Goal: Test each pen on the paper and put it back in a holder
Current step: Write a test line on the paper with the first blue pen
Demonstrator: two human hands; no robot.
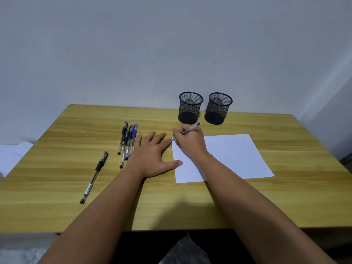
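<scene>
We count two black wire-mesh cylindrical holders and side by side at the wooden table's far edge. One white paper sheet. Right hand pinches one blue-capped clear pen, tip at the sheet's far-left corner. Left hand lies flat, fingers spread, thumb on the sheet's edge. Four or five bundled pens; count uncertain. One black-gripped pen apart.
</scene>
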